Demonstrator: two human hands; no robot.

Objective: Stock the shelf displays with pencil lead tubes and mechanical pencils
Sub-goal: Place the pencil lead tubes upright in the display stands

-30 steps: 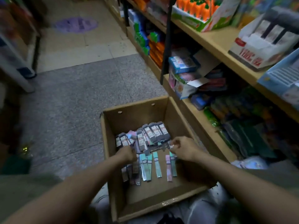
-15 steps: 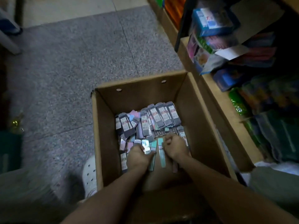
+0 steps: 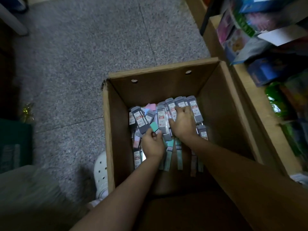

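- Both hands are down in the cardboard box (image 3: 115,130), on the heap of pencil lead tubes (image 3: 170,110).
- Left hand (image 3: 152,144): grip clenched around a teal-capped packet (image 3: 155,126), which pokes out at twelve o'clock of the knuckles.
- Right hand (image 3: 182,121): grip released, fingers spread flat over the grey tubes lying from ten to two o'clock.
- Mechanical pencils (image 3: 179,152) lie at six o'clock, beneath both wrists.
- Shelf (image 3: 246,90) at three o'clock.
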